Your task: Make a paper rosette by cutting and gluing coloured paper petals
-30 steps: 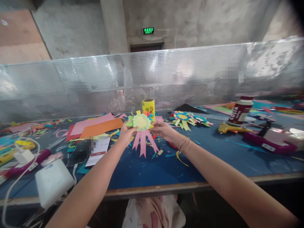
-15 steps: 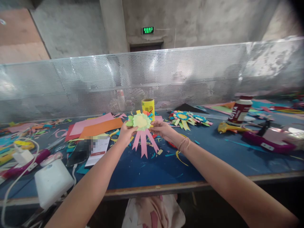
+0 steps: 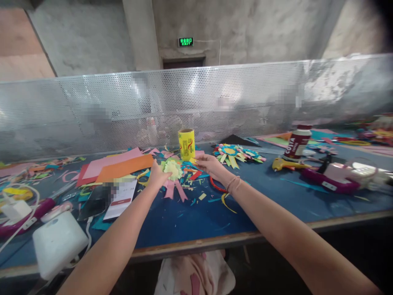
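Note:
My left hand pinches the edge of a paper rosette, a pale green frilled flower with pink notched tails. The rosette is low over the table, and its far side is hard to make out. To the right of it, my right hand has its fingertips closed on a small yellow paper piece. Just behind that piece an upright yellow tape roll stands on the table. Scattered paper scraps and a red ring-shaped item lie beneath my right hand and wrist.
Finished-looking rosettes lie right of centre. Beyond them are a yellow glue gun, a brown bottle and a purple-edged device. On the left are orange paper, a phone and a white box. A perforated metal screen borders the back.
My hands have parted. The left has carried the rosette left and lower, while the right has let go of it and now holds a yellow paper piece near the tape roll.

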Action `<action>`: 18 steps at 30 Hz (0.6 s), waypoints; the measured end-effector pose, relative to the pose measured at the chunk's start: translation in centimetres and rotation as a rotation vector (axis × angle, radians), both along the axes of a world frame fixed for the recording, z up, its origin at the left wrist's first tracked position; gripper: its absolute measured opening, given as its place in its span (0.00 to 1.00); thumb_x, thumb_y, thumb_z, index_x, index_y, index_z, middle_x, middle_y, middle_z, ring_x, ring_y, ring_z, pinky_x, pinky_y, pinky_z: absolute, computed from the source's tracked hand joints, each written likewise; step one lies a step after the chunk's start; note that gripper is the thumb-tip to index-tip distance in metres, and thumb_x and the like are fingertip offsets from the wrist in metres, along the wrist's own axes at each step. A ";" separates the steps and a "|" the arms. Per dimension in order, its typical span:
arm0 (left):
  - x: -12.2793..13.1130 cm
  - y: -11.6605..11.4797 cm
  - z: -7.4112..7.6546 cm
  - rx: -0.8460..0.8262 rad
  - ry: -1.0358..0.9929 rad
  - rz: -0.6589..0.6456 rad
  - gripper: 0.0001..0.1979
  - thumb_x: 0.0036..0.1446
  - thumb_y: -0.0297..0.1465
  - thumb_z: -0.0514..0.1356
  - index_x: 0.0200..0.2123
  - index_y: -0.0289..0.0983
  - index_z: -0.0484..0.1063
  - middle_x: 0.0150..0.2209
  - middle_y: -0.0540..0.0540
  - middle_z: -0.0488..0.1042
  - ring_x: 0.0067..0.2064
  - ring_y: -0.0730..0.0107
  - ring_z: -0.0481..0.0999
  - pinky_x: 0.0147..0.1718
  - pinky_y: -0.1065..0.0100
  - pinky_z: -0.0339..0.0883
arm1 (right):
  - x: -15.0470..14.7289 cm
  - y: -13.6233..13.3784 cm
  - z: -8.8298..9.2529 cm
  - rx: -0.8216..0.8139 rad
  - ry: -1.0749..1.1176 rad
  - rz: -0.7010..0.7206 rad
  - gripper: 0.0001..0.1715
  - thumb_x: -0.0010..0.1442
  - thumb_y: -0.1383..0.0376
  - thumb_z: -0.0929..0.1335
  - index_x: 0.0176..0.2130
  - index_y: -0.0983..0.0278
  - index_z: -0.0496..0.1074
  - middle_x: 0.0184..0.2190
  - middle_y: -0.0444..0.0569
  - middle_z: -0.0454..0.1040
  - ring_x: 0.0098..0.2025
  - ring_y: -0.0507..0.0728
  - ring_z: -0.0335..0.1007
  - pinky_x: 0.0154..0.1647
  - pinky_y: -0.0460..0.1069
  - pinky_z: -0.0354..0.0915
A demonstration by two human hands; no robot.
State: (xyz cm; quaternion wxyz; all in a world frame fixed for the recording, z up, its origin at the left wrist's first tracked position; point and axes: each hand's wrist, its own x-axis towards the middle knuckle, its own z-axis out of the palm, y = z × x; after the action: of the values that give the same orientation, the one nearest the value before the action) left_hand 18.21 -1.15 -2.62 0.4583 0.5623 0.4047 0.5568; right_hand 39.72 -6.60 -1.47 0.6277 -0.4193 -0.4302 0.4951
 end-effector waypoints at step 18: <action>3.1 -3.3 -0.5 0.021 -0.079 -0.260 0.11 0.42 0.34 0.66 0.29 0.35 0.70 0.28 0.47 0.73 0.31 0.68 0.74 0.37 0.64 0.69 | -5.3 -0.2 -2.1 0.167 -0.369 -0.064 0.16 0.44 0.64 0.73 0.34 0.63 0.68 0.33 0.45 0.71 0.30 0.50 0.69 0.32 0.46 0.69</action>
State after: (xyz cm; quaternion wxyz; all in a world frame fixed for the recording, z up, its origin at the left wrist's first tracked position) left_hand 21.28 -4.42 -3.11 0.5363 0.5925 0.3041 0.5185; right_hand 34.37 -6.82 -3.58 0.5861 -0.4628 -0.5641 0.3523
